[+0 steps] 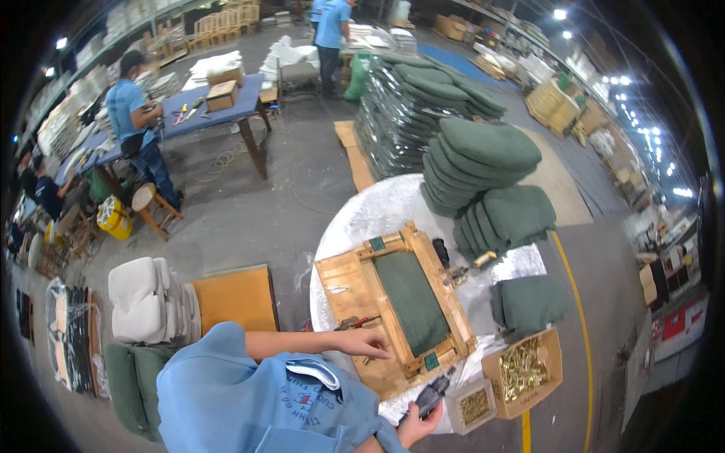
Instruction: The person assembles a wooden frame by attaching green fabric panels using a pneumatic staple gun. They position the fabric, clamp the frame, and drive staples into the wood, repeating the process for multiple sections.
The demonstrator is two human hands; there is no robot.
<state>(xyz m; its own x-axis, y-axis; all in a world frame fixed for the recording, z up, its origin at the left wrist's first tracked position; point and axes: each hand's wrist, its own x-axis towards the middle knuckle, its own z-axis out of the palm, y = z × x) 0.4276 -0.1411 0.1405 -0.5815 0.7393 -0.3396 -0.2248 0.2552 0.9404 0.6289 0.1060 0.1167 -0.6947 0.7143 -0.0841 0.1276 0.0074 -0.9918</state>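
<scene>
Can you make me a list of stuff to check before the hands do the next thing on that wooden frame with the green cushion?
1. Square wooden frame with dark green cushion panel lies flat on the round silver-covered table: ok.
2. Left hand rests on the frame's near wooden edge, fingers spread: ok.
3. Right hand grips the dark grey handheld power tool, off the frame: ok.
4. Cardboard box of brass-coloured fasteners open beside the right hand: ok.
5. Small red-handled tool lying on the frame near the left hand, out of the way: cannot tell.
6. Tool's tip loaded or ready: cannot tell.
</scene>
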